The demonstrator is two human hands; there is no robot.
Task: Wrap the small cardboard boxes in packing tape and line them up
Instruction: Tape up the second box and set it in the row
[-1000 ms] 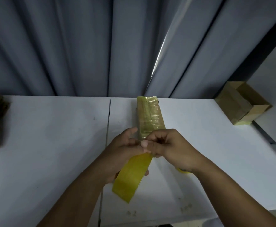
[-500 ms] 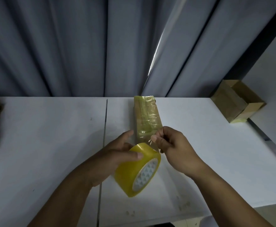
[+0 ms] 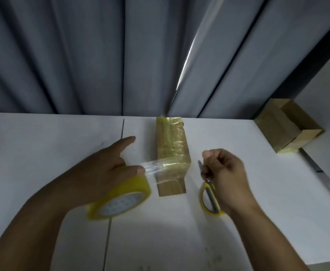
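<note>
White table [image 3: 42, 153], grey curtains behind. My left hand [image 3: 101, 169] grips the yellow tape roll [image 3: 119, 200], with the strip stretched onto the cardboard box [image 3: 172, 149] mid-table. It's mostly wrapped but the near end is bare, so not done yet. My right hand [image 3: 226, 173] is clenched round the scissors [image 3: 209, 196]. The open carton [image 3: 285, 126] far right looks empty.

No text can be read; faint dark marks [image 3: 216, 258] near the white desk's [image 3: 258, 212] front edge, perhaps scribbles, are too blurred.
</note>
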